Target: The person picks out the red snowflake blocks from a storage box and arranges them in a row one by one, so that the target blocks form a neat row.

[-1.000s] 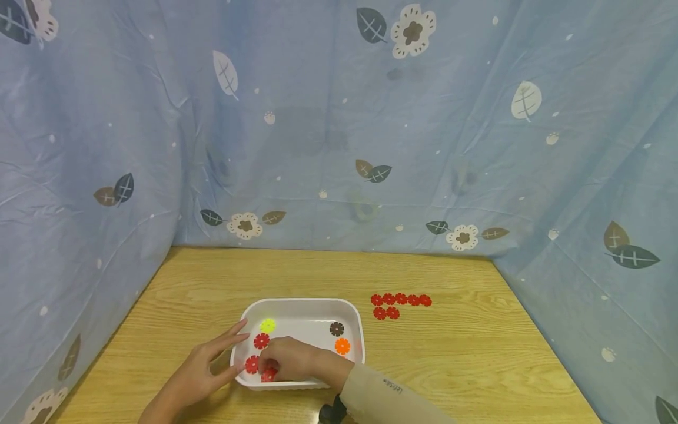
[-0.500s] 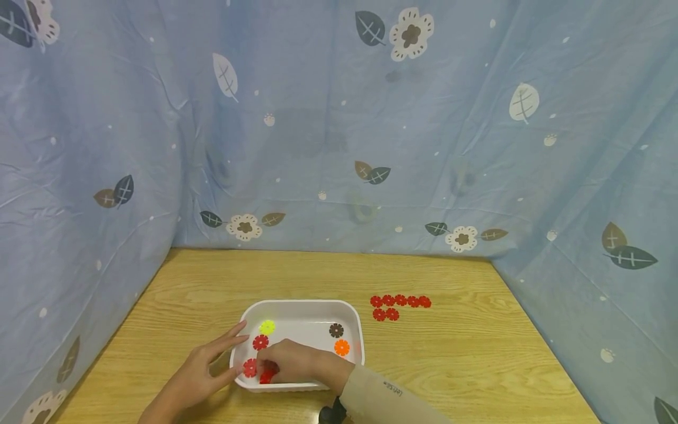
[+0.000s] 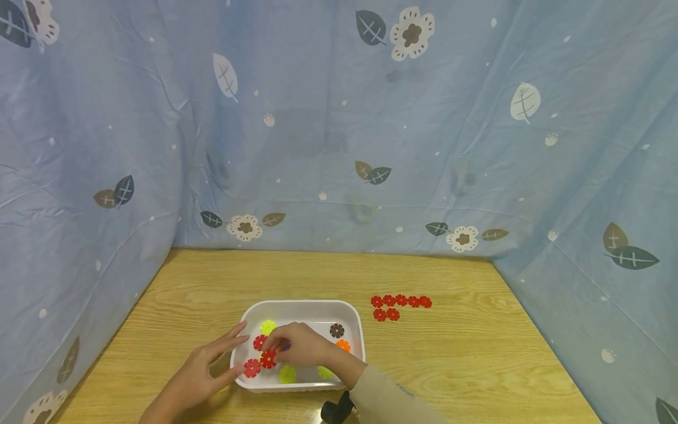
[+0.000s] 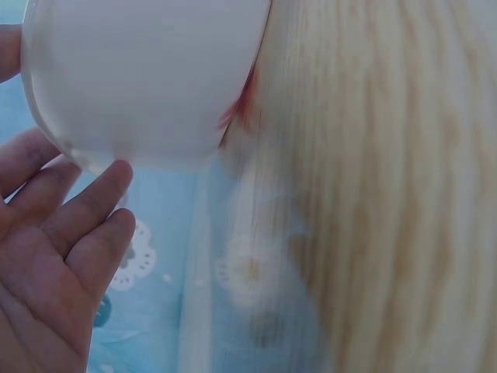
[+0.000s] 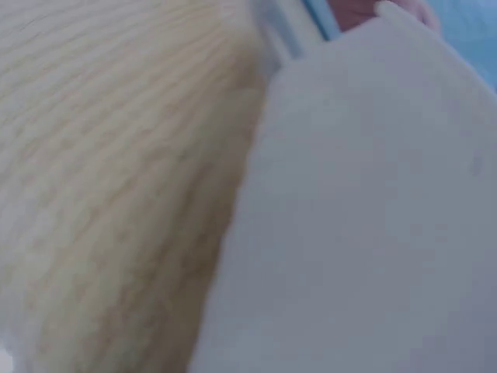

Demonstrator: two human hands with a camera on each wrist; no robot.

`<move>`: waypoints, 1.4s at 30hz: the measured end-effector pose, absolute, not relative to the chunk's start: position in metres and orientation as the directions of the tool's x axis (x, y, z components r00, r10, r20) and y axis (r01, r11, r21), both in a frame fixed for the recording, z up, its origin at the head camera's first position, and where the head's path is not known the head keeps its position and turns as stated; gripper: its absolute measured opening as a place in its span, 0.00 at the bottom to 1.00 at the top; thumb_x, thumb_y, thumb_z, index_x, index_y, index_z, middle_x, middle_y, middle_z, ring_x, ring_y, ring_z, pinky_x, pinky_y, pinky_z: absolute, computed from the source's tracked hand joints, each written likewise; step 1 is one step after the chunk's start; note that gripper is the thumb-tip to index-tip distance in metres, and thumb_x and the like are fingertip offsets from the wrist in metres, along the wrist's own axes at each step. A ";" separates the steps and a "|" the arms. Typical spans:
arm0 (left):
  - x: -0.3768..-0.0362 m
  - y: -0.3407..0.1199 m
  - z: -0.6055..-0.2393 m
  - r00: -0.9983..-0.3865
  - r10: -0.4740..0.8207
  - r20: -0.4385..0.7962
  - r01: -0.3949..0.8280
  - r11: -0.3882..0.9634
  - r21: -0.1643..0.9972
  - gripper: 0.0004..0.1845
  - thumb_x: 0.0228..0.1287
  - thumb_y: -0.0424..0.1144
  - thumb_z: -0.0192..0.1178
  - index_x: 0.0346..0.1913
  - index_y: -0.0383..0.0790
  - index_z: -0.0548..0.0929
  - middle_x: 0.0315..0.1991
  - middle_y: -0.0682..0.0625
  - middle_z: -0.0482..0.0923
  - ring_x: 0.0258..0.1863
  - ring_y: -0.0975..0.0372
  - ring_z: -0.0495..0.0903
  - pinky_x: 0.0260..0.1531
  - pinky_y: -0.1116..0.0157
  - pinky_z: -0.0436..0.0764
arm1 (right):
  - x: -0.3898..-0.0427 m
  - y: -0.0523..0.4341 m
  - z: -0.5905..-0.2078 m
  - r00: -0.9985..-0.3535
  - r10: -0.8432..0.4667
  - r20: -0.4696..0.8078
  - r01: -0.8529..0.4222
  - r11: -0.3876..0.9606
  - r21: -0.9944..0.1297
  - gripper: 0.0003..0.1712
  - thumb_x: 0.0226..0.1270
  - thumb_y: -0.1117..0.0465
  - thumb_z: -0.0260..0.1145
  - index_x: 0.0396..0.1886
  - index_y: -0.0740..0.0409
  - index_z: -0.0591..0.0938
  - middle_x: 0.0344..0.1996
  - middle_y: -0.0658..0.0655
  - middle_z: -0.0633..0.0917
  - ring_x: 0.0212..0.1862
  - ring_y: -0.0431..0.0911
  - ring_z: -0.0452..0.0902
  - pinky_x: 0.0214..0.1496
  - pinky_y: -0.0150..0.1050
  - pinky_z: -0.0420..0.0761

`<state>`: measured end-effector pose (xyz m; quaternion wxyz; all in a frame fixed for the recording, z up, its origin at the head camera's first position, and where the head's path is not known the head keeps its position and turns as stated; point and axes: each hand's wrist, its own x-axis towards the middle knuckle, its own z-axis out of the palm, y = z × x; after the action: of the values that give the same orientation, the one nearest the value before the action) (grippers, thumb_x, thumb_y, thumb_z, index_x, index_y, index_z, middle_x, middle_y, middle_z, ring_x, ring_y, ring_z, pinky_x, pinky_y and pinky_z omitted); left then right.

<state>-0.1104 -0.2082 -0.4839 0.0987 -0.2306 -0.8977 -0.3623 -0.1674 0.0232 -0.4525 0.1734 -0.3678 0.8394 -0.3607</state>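
The right hand [image 3: 299, 347] reaches into the white tray [image 3: 307, 307] from the near side, its fingers curled and pinching a red flower-shaped disc [image 3: 268, 358] at their tips, the disc held just above the tray's left half; the left hand [image 3: 203, 368] lies outside the tray's left wall, fingers straight and slightly spread, the fingertips touching the rim, holding nothing; in the left wrist view the left hand [image 4: 54, 256] shows the same relaxed, straight fingers beside the tray's rounded white corner [image 4: 140, 78]; the right wrist view is blurred and shows only the tray's wall [image 5: 365, 217] and the wooden table [image 5: 109, 179]. Inside the tray lie two more red discs, one near the left wall [image 3: 251, 368] and one further back [image 3: 259, 342], a yellow disc at the back [image 3: 267, 327], two yellow discs at the front [image 3: 288, 373], a dark brown disc [image 3: 336, 330] and an orange disc [image 3: 343, 345] on the right; well apart on the table [image 3: 450, 353], to the tray's right, a row of joined red discs [image 3: 400, 301] lies flat with two more joined beneath it; a blue cloth with leaves and flowers [image 3: 339, 118] hangs behind and at both sides.
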 end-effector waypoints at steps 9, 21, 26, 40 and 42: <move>-0.110 -0.207 -0.481 -0.881 0.343 0.326 0.473 0.642 0.603 0.24 0.53 0.46 0.63 0.55 0.54 0.75 0.64 0.57 0.64 0.62 0.72 0.62 0.55 0.71 0.68 | -0.177 0.052 -0.443 -0.798 -0.603 0.005 -0.289 0.375 -0.881 0.12 0.53 0.68 0.65 0.39 0.53 0.81 0.35 0.48 0.83 0.36 0.33 0.76 0.43 0.25 0.77; -0.109 -0.206 -0.483 -0.908 0.313 0.278 0.419 0.676 0.606 0.24 0.53 0.49 0.62 0.55 0.56 0.75 0.64 0.59 0.63 0.62 0.72 0.62 0.53 0.59 0.73 | -0.175 0.097 -0.420 -0.902 -0.433 -0.005 -0.137 0.296 -0.945 0.14 0.57 0.67 0.62 0.45 0.59 0.80 0.39 0.57 0.81 0.39 0.45 0.77 0.40 0.34 0.80; -0.109 -0.205 -0.483 -0.918 0.303 0.255 0.396 0.688 0.608 0.24 0.53 0.50 0.61 0.56 0.57 0.74 0.64 0.61 0.62 0.62 0.69 0.63 0.53 0.56 0.73 | -0.188 0.121 -0.435 -0.934 -0.357 0.014 -0.114 0.261 -0.959 0.16 0.55 0.63 0.65 0.45 0.55 0.80 0.41 0.55 0.82 0.40 0.42 0.77 0.42 0.33 0.80; -0.109 -0.206 -0.483 -0.900 0.320 0.296 0.436 0.652 0.620 0.24 0.53 0.48 0.63 0.55 0.55 0.75 0.64 0.59 0.63 0.61 0.77 0.59 0.56 0.77 0.64 | -0.193 0.185 -0.464 -0.997 -0.075 0.008 -0.022 0.198 -0.980 0.19 0.54 0.66 0.65 0.48 0.60 0.78 0.43 0.60 0.80 0.43 0.44 0.75 0.42 0.33 0.80; -0.109 -0.207 -0.482 -0.892 0.328 0.312 0.452 0.637 0.624 0.24 0.53 0.47 0.63 0.55 0.53 0.75 0.64 0.58 0.63 0.62 0.77 0.59 0.55 0.84 0.58 | -0.194 0.193 -0.469 -0.999 -0.031 -0.009 0.003 0.193 -0.981 0.19 0.54 0.67 0.65 0.47 0.59 0.79 0.43 0.59 0.80 0.42 0.44 0.76 0.42 0.33 0.80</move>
<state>-0.1089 -0.2066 -0.4824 0.0847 -0.2166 -0.9007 -0.3669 -0.1937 0.1935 -0.4690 0.0134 -0.0094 0.7723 -0.6350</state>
